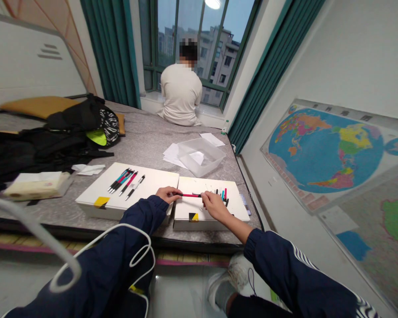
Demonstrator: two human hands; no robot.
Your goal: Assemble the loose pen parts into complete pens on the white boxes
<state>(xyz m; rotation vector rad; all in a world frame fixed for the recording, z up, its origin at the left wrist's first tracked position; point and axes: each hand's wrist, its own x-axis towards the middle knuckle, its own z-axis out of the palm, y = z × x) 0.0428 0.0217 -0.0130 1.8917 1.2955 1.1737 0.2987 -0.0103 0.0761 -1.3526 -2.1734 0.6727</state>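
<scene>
Head view, left to right: a white box left of the left hand carries several pens lying loose, while the left hand is curled nearly shut, pinching the dark-tipped left end of a red pen. That pen's long axis runs level and sideways between the hands, over a second white box, with the right hand also nearly closed on its right end, so neither hand is clearly nearer. Just beyond the right hand, upright-looking teal, red and black pen parts sit on that box.
</scene>
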